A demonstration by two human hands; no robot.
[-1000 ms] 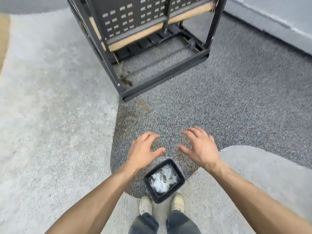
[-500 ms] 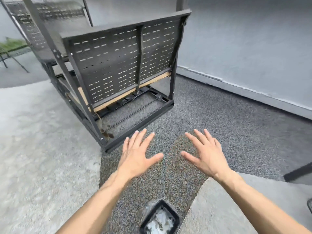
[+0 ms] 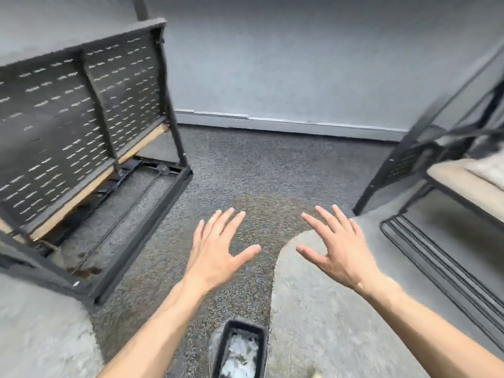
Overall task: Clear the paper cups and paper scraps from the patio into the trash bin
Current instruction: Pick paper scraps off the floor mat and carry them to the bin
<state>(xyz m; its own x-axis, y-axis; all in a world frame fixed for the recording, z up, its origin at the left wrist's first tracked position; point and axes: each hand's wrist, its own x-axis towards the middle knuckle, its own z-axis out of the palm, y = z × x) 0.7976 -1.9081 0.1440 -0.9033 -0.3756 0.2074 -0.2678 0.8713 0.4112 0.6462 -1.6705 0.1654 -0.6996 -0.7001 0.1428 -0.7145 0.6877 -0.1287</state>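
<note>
A small black trash bin [image 3: 261,347] stands on the patio floor at the bottom centre, with white crumpled paper [image 3: 241,356] inside it. My left hand [image 3: 218,249] hovers above and beyond the bin, palm down, fingers spread, holding nothing. My right hand [image 3: 334,249] is level with it to the right, also spread and empty. No loose cups or scraps show on the floor in this view.
A black metal bench [image 3: 81,137] with a perforated back stands at the left. Another dark metal frame with a beige cushion [image 3: 458,184] is at the right. A grey wall [image 3: 300,64] closes the far side. Dark speckled flooring meets lighter concrete patches.
The view has swung up and to the right, so the bin slid to the bottom edge and the right-hand furniture came into sight. Both hands stay spread and empty.
</note>
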